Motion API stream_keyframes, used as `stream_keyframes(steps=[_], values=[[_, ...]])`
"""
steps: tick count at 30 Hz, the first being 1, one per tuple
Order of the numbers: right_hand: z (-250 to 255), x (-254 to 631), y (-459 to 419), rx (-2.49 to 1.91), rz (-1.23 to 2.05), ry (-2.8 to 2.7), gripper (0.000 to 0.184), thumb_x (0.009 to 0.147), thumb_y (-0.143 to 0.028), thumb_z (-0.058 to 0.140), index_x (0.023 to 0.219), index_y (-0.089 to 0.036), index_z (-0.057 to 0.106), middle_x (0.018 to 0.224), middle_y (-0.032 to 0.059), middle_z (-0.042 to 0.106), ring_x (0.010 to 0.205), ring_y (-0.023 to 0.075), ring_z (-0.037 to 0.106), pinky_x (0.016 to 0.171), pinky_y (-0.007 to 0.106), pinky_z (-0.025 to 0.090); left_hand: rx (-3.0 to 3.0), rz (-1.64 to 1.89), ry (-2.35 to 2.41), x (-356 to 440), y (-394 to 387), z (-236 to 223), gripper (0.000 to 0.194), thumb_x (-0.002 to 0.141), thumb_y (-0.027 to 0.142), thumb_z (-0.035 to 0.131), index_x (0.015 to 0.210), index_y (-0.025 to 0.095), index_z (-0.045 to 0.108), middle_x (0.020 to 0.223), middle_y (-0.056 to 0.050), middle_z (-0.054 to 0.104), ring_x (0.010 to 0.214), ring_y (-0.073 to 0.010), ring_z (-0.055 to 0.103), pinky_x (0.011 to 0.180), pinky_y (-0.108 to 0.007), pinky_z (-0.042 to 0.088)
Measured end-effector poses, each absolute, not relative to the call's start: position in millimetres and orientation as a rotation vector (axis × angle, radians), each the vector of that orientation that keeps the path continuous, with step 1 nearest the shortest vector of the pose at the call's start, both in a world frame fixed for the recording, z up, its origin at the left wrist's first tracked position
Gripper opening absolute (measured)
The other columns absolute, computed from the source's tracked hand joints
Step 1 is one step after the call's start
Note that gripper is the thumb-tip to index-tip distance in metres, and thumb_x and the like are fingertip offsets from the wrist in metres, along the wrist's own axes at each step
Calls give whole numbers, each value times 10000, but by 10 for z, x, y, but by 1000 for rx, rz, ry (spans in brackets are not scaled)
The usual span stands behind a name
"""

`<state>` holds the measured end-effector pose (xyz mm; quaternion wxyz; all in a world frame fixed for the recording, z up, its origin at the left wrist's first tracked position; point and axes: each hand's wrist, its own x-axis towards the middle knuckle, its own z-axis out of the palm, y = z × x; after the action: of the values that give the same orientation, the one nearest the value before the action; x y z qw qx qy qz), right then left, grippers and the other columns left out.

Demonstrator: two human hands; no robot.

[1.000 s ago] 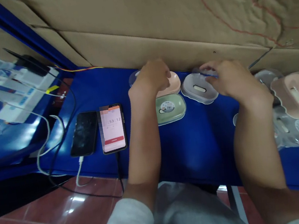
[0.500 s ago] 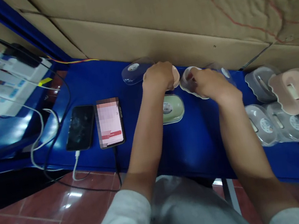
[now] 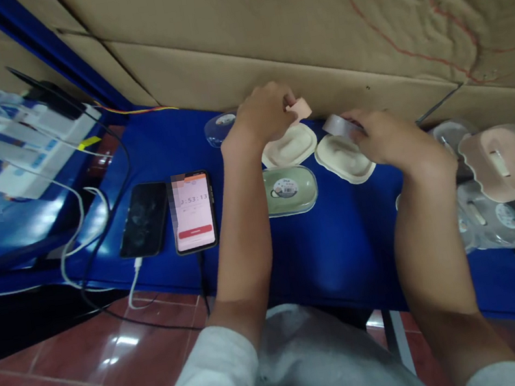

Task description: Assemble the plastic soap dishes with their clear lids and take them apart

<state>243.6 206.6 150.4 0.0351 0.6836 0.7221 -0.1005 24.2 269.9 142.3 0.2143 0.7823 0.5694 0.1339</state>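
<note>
My left hand [image 3: 266,112] is closed on a pink soap dish tray [image 3: 301,108], which is raised and tilted above an oval cream base [image 3: 291,146]. To the right, my right hand [image 3: 383,135] grips the edge of a grey soap dish tray [image 3: 341,125], also tilted up, over a second cream base [image 3: 344,158]. My fingers partly cover both trays. Nearer to me lies a green soap dish [image 3: 306,198] with a round label. A clear lid [image 3: 216,132] with a sticker rests left of my left hand, partly behind it.
Several covered soap dishes, a pink one [image 3: 496,173] among them, are stacked on the right of the blue table [image 3: 327,254]. Two phones, one dark [image 3: 143,220] and one lit [image 3: 194,217], lie left with cables. A power strip [image 3: 44,156] sits farther left; cardboard [image 3: 231,33] stands behind.
Both hands have lifted the pink and grey trays up from the cream bases, which now show. My right hand first moved left into the grey dish, then slightly back right.
</note>
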Motion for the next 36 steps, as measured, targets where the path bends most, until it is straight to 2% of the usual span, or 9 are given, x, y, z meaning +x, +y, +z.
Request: stream_keyframes(steps=[6,11,14,18,25,28,30,33,36], values=[[1596,2047,1808,1738,-426,2620,466,921,-141,638,1378,-226,664,1417,117,694,1328,336,631,1128,482,463,2139,557,1662,290,2730,1421,330,961,222,579,1252,310,707,1304,-12,762,1248,-249,674,1107,-432,503],[1322,1576,1617,1401,-488,2658,875,748,-111,841,1551,-215,506,1604,182,516,1488,400,474,1225,604,346,2096,495,1620,261,2712,1460,354,992,401,560,1329,391,669,1369,51,741,1330,-236,612,1181,-436,468],[1259,1513,1640,1423,-503,2613,952,759,-113,840,1613,-196,427,1595,213,513,1445,401,525,1172,551,425,2068,479,1569,232,2688,1486,366,973,445,559,1320,420,673,1397,71,727,1341,-234,608,1195,-413,466],[1379,1795,1796,1406,-665,2618,865,800,-240,858,1584,-254,492,1555,138,585,1393,358,588,1140,458,485,2086,503,1528,213,2680,1500,297,969,390,570,1219,372,728,1314,33,762,1318,-248,639,1144,-385,495],[1470,2115,1992,1815,-206,2566,644,942,-195,688,1563,-237,524,1684,146,434,1589,390,350,1244,610,381,2140,543,1504,266,2663,1510,280,999,355,551,1217,353,728,1305,41,760,1345,-236,596,1165,-397,466],[1463,1976,1910,1747,-193,2684,451,956,-110,596,1393,-206,649,1553,146,580,1455,383,516,1167,582,450,2165,521,1502,281,2655,1508,280,1018,379,539,1237,351,712,1307,49,759,1341,-229,590,1151,-389,475],[1434,1831,1808,1569,-389,2734,380,928,-128,678,1304,-184,689,1398,124,687,1318,346,627,1116,501,491,2187,529,1512,281,2652,1510,261,1014,328,559,1215,297,721,1280,16,768,1287,-224,625,1112,-384,498],[1351,1591,1653,1393,-544,2632,467,846,-185,826,1293,-172,692,1361,139,702,1279,346,655,1051,445,513,2199,528,1508,273,2641,1525,249,1009,294,562,1193,275,728,1270,4,771,1250,-216,643,1106,-381,502],[1285,1406,1580,1363,-504,2539,461,880,-128,746,1335,-118,670,1377,187,694,1313,365,640,1032,438,506,2182,507,1484,272,2622,1546,279,1015,336,554,1234,286,719,1307,12,763,1304,-228,617,1152,-399,477]])
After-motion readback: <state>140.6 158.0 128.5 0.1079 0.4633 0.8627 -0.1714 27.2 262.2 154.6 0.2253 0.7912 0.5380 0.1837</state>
